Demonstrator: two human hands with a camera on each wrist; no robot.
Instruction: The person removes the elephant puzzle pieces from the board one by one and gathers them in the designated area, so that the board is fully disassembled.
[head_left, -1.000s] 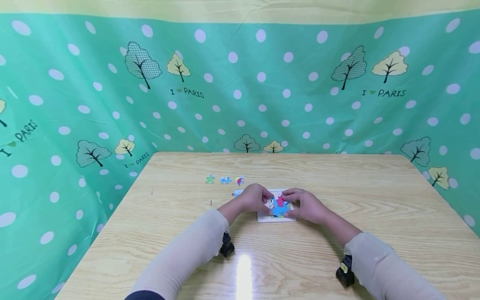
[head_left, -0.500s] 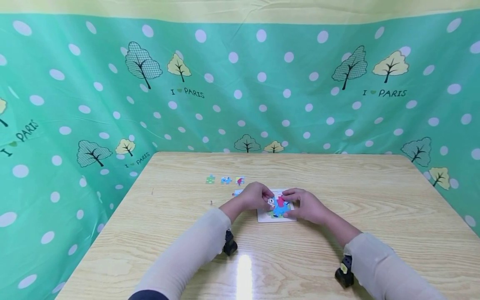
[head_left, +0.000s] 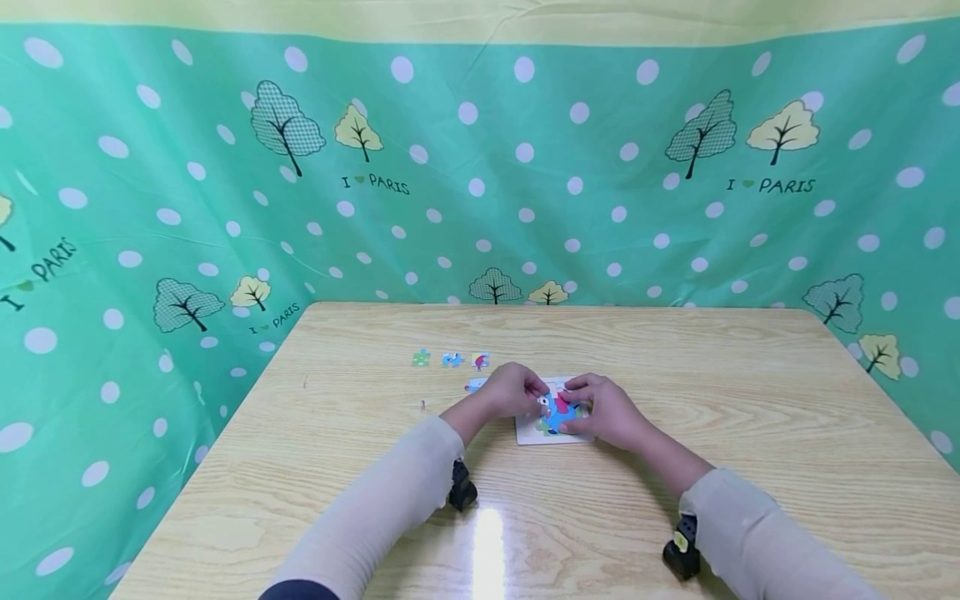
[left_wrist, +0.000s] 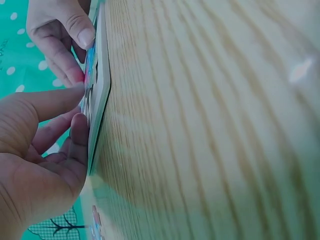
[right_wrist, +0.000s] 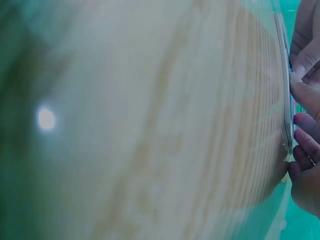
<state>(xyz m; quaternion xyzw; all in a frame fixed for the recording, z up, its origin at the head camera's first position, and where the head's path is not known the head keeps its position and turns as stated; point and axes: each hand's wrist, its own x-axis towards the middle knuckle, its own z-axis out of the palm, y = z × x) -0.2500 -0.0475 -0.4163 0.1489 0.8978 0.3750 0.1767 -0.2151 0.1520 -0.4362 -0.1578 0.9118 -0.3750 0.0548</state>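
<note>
A white puzzle board (head_left: pixel 529 437) lies flat on the table between the two hands. Several joined puzzle pieces (head_left: pixel 561 416), blue, red and green, cover part of it. From the left side, my left hand (head_left: pixel 512 392) holds the pieces' left edge between bent thumb and fingers. My right hand (head_left: pixel 611 415) spans their right part, thumb near the front and fingers at the back. The left wrist view shows both hands' fingertips meeting over the board's edge (left_wrist: pixel 105 75). Fingers hide some of the picture.
Three loose puzzle pieces, one green (head_left: pixel 421 358), one blue (head_left: pixel 452 360) and one yellow-red (head_left: pixel 480 361), lie in a row behind the left hand. Another light-blue piece (head_left: pixel 475 384) is partly hidden by it. A patterned green curtain (head_left: pixel 480 167) hangs behind the wooden table (head_left: pixel 360 467).
My right hand has shifted slightly left, and the joined pieces have slid left on the board with it. The left hand stays almost in place. The loose pieces have not moved.
</note>
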